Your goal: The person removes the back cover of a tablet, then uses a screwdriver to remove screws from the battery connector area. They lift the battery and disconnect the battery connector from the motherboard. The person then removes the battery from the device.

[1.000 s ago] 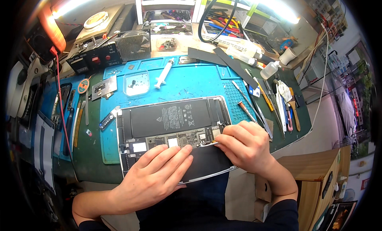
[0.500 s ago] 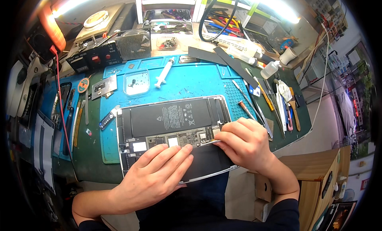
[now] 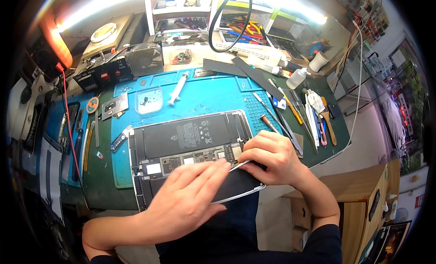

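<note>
An opened tablet point(image 3: 190, 136), with a dark battery and a long circuit board point(image 3: 181, 158), lies on the blue mat point(image 3: 209, 93). My right hand point(image 3: 268, 157) pinches a thin silvery strip point(image 3: 238, 166) with some yellow on it, raised at the board's right part. My left hand point(image 3: 190, 196) reaches over the tablet's lower half, fingers stretched out side by side, their tips at the board beside the strip's left end; whether they touch it I cannot tell. Right of the tablet lies a small red-brown tool point(image 3: 268, 122).
Pointed tools and brushes point(image 3: 309, 118) lie at the right. Behind are a syringe point(image 3: 178, 87), a clear dish point(image 3: 148, 99), dark strips point(image 3: 245, 71) and a squeeze bottle point(image 3: 296, 77). A black boxy device point(image 3: 102, 71) stands back left; a red cable point(image 3: 68, 127) hangs left. A cabinet point(image 3: 349, 186) is lower right.
My left fingertips have moved right and up toward the pinched strip. My right hand has shifted slightly left and up, and the strip shows more, raised. The view has shifted a little.
</note>
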`<move>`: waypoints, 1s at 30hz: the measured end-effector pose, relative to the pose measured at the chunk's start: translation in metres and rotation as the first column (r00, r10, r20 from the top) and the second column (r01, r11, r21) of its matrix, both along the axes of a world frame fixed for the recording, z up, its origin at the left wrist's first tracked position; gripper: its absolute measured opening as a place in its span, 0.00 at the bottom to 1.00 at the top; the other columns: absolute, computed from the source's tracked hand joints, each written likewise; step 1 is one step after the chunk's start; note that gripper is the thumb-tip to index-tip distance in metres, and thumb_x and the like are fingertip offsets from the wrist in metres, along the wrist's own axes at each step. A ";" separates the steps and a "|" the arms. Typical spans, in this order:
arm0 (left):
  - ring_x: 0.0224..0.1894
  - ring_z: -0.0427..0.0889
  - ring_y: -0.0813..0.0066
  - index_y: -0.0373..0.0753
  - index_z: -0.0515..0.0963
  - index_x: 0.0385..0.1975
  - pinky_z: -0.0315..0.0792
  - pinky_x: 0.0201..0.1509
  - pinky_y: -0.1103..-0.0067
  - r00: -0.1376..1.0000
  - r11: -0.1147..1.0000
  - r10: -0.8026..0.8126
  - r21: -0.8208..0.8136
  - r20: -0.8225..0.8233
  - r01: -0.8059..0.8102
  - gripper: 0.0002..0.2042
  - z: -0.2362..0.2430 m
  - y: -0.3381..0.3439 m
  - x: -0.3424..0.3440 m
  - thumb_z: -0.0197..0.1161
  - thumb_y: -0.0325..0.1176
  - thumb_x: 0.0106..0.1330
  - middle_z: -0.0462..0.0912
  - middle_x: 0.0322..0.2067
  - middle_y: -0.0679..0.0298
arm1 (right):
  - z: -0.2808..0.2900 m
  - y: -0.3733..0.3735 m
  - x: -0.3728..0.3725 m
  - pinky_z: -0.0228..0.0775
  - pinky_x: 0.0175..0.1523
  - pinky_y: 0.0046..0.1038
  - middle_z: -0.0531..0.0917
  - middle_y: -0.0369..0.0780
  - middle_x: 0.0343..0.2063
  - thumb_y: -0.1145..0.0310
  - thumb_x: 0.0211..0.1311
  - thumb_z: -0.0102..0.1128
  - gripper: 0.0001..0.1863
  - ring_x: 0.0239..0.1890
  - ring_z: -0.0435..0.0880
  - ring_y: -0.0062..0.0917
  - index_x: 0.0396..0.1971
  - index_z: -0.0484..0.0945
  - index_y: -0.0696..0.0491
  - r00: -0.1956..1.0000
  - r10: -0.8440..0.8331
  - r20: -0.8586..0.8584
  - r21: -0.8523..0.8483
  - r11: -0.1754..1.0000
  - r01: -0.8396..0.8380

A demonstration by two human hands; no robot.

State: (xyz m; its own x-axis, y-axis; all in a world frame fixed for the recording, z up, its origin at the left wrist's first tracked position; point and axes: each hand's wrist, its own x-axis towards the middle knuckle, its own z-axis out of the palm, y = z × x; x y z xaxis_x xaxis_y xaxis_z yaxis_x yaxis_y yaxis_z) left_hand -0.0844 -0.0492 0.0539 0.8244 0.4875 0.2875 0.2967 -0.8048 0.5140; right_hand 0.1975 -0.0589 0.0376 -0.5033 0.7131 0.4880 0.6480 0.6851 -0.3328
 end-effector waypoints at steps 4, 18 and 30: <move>0.65 0.76 0.56 0.31 0.67 0.71 0.70 0.66 0.65 0.999 0.997 -0.047 -0.052 0.025 0.048 0.42 -0.008 -0.011 0.013 0.80 0.33 0.55 0.77 0.65 0.55 | 0.003 -0.007 0.009 0.75 0.35 0.28 0.85 0.34 0.31 0.71 0.48 0.78 0.10 0.31 0.83 0.28 0.31 0.85 0.49 0.999 0.036 0.037 0.028 0.999 -0.037; 0.42 0.86 0.59 0.32 0.79 0.57 0.80 0.45 0.68 0.990 0.983 0.114 0.133 0.087 -0.125 0.24 -0.014 0.002 0.042 0.73 0.22 0.58 0.86 0.39 0.57 | 0.000 -0.014 0.027 0.76 0.38 0.34 0.84 0.40 0.34 0.78 0.58 0.71 0.09 0.35 0.84 0.36 0.38 0.84 0.55 0.937 -0.336 -0.097 0.079 0.936 0.343; 0.36 0.86 0.60 0.36 0.81 0.55 0.80 0.39 0.70 0.971 0.974 0.169 0.121 0.171 -0.191 0.22 -0.014 -0.012 0.064 0.73 0.22 0.59 0.86 0.37 0.58 | -0.006 -0.022 0.027 0.77 0.40 0.35 0.85 0.40 0.35 0.80 0.59 0.69 0.10 0.35 0.84 0.36 0.40 0.84 0.54 0.924 -0.366 -0.114 0.049 0.927 0.373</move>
